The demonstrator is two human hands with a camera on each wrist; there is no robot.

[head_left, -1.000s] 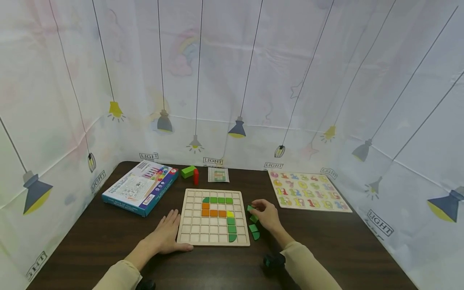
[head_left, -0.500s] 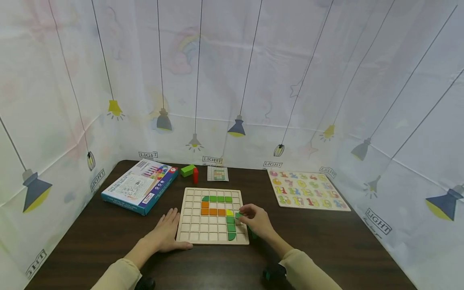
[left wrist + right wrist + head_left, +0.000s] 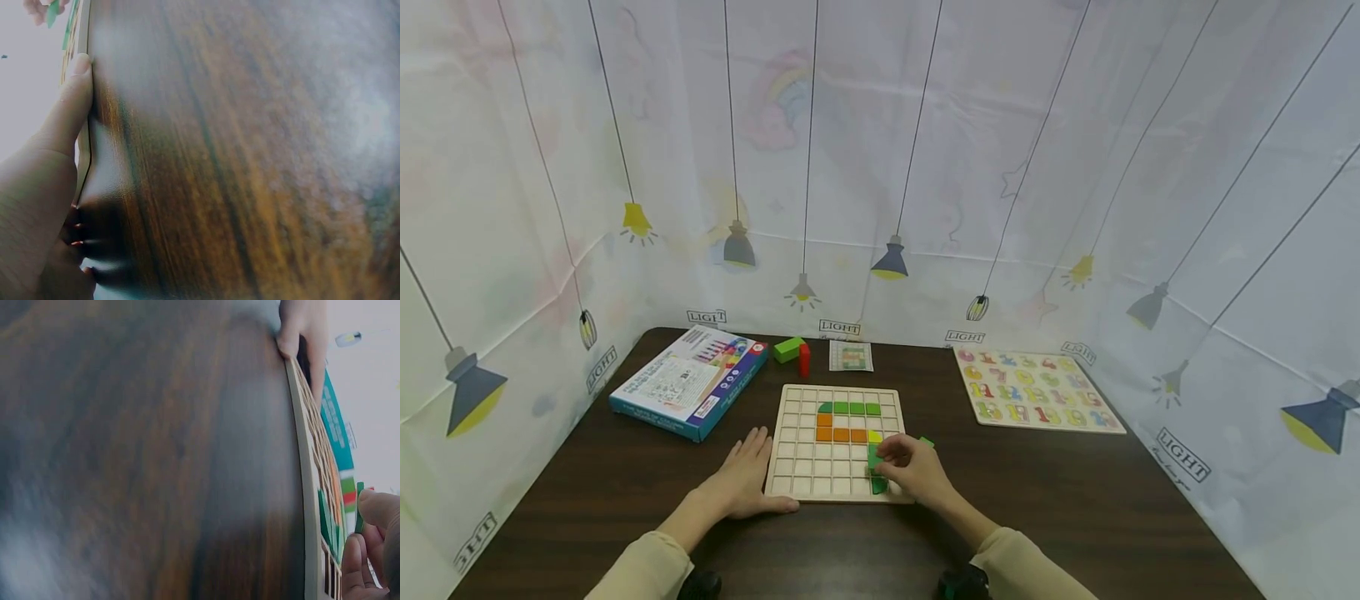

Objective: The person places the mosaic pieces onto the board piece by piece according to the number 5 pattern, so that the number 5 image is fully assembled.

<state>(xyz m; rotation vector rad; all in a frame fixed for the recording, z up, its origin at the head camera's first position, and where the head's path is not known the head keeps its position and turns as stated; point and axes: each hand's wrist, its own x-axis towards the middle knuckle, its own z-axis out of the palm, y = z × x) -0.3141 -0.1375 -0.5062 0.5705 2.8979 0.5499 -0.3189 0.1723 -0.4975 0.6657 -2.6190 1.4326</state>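
Note:
A wooden grid board (image 3: 801, 481) lies on the dark table, with a row of green tiles (image 3: 850, 409), several orange tiles (image 3: 842, 436) and one yellow tile (image 3: 875, 436) in its cells. My right hand (image 3: 919, 475) is over the board's right side, partly hiding a green column there. Between its thumb and fingers it pinches a small green tile (image 3: 359, 509), seen edge-on in the right wrist view. My left hand (image 3: 741, 477) rests spread beside the board's left edge, its thumb (image 3: 78, 81) touching the near-left corner.
A blue-and-white box (image 3: 688, 383) lies at the left. Green blocks (image 3: 787, 349), a red block (image 3: 805, 360) and a small pattern card (image 3: 851, 357) stand behind the board. A number puzzle (image 3: 1037, 392) lies at right. A loose green piece (image 3: 927, 442) shows behind my right hand.
My right hand has moved from the loose green pieces right of the board leftward over the board, carrying a green tile. The left hand has stayed in place.

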